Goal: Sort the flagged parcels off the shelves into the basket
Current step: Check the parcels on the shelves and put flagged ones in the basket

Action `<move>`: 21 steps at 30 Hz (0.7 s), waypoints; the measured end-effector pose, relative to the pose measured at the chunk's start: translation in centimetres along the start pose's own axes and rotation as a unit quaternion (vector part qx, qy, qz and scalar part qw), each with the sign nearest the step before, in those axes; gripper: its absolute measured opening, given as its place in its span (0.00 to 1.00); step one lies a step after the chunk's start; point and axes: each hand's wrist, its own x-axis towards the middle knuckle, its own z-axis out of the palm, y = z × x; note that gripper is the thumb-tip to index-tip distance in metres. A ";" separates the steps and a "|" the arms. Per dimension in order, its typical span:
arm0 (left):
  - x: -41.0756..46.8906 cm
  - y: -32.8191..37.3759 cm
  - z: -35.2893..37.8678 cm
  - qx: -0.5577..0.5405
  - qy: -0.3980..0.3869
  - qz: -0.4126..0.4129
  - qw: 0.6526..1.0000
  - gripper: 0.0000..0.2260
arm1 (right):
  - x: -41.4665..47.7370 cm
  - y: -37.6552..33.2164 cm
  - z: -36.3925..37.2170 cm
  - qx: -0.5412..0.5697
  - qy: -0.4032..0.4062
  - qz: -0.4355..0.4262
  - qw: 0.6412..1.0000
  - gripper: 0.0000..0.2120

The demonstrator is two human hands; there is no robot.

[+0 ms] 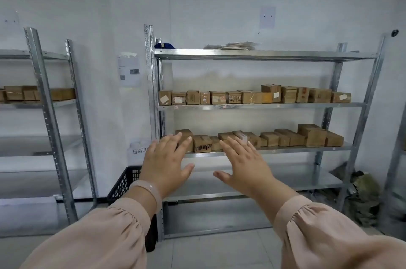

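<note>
wall paper (pixel 267 17) "2 2", white sign (pixel 138 148) "超期退"

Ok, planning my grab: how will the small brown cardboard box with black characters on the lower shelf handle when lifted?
That small brown cardboard box looks square-edged, so probably stiff. Its size suggests a light, one-handed lift. Neighbouring boxes sit close, so they may shift.

So this is pretty clearly a parcel storeroom, like the back room of a courier pickup point. Straight ahead of me there's a bare galvanised steel rack (pixel 261 55) with small taped cardboard parcels (pixel 252 97) lined up in rows on two levels, some with shipping labels. A second rack (pixel 50 115) on the left holds more boxes. Printed notices (pixel 129 71) and a numbered sheet (pixel 267 17) are stuck on plain white walls, and a black plastic basket (pixel 125 183) sits on the pale tiled floor (pixel 208 253).
</note>
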 end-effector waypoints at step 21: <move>20.2 -4.0 16.1 -0.015 0.032 -0.076 0.996 0.30 | 21.6 10.3 12.6 0.039 0.031 -0.079 0.996 0.40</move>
